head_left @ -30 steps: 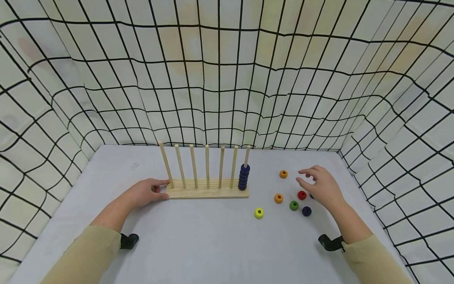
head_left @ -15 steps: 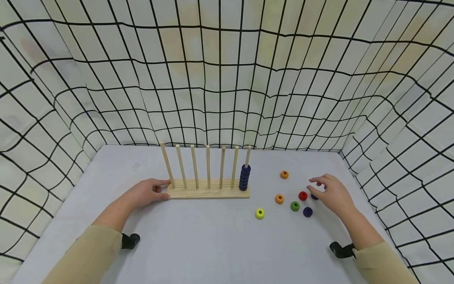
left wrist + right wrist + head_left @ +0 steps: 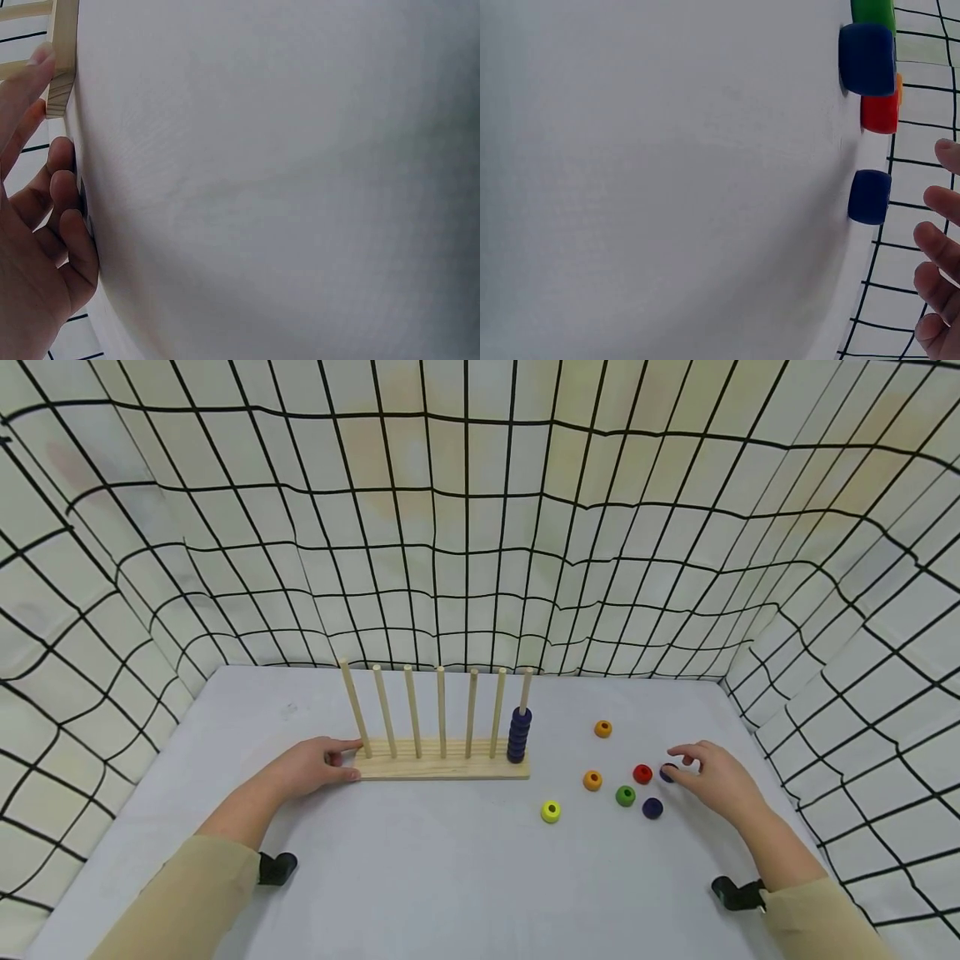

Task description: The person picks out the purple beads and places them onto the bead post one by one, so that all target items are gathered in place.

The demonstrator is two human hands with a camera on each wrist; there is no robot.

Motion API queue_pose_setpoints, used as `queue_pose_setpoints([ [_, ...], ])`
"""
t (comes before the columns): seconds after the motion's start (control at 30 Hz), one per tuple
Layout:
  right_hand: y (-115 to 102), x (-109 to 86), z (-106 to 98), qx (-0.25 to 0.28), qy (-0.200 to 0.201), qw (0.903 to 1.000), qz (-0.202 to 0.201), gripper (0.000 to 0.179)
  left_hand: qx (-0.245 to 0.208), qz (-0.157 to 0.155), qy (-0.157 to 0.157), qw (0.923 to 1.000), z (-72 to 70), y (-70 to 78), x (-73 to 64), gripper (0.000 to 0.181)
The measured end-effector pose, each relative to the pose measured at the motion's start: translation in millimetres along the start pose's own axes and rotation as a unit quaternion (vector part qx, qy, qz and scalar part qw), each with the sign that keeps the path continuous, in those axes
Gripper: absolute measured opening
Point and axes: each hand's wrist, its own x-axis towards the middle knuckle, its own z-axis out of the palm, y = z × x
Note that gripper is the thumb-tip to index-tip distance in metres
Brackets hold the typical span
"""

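Observation:
A wooden peg rack with a row of upright pegs stands on the table. Several dark blue beads are stacked on its rightmost peg. My left hand grips the rack's left end, thumb at the front and index finger behind; the left wrist view shows the other fingers curled beside the base end. Over on the right, my right hand is just above a dark blue bead, thumb and index finger apart. In the right wrist view the fingertips sit clear of that blue bead.
Loose beads lie right of the rack: yellow, green, red, a second dark blue one, a near orange one and a far orange one. Black netting encloses the table's back and sides.
My right hand has moved right and lower, from beyond the red bead to the dark blue bead beside it. The left hand still grips the peg rack.

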Motion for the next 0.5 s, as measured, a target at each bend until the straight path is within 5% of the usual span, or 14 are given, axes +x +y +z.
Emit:
queue_pose_setpoints([
  [0.5,15,1.1,5,0.002,-0.059,0.9981,0.018,0.052,-0.006,-0.006,0.0,1.0,0.5,-1.1,0.9,0.068],
])
